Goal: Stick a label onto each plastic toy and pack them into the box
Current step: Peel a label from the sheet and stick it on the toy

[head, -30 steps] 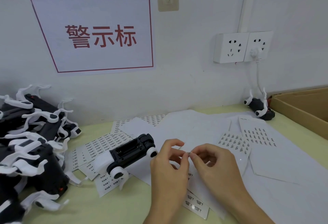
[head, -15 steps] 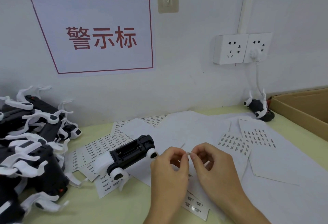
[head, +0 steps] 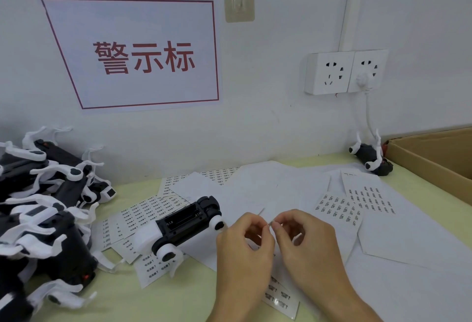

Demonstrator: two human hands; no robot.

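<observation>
A black and white plastic toy (head: 178, 229) lies on its back on the table, its battery bay up, just left of my hands. My left hand (head: 242, 247) and my right hand (head: 304, 242) meet fingertip to fingertip over the paper sheets and pinch a tiny label (head: 270, 223) between them. A label sheet (head: 339, 209) with printed stickers lies to the right of my hands. The cardboard box (head: 431, 161) stands at the far right edge. One more toy (head: 371, 158) sits next to the box by the wall.
A heap of black and white toys (head: 43, 207) fills the left side. Label sheets (head: 143, 214) and blank backing sheets (head: 268, 189) cover the middle of the table. A wall socket (head: 344, 71) with a plugged white cable hangs above the far toy.
Both hands stay together at the same spot, with small finger movements on the label. The toy on the table has not moved.
</observation>
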